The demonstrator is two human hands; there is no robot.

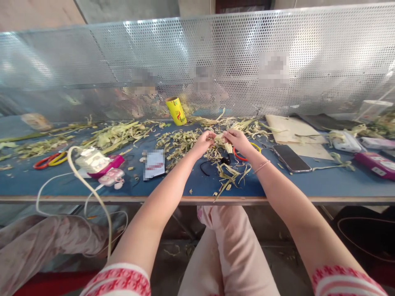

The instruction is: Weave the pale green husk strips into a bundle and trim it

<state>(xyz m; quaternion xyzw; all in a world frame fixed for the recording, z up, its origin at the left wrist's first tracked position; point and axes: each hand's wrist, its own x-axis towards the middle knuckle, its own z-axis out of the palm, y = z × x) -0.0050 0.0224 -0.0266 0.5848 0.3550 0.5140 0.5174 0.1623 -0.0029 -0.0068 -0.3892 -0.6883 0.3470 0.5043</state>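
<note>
Fingers first: my left hand [203,142] and right hand [237,139] are both pinched shut on the same pale yellow-green strip of dried leaf [222,139], one at each end, so it spans the small gap between them. Looks like a two-point grip to keep the strip taut; a judgement, not certain. The strip sits just above the blue tabletop [324,185], over the loose pile of husk scraps [228,172] that lies under my hands. Both arms are stretched well forward, wrists angled in toward each other, elbows out past the table edge. A thin pink bracelet [261,166] is on my right wrist. Just beside my right hand lies a red ring band [239,156], and further right a black smartphone [291,158] lies flat, face up. A yellow cardboard tube [176,111] leans near the perforated metal screen [216,49] at the back. To the left, a white charger block with cable [91,159].
</note>
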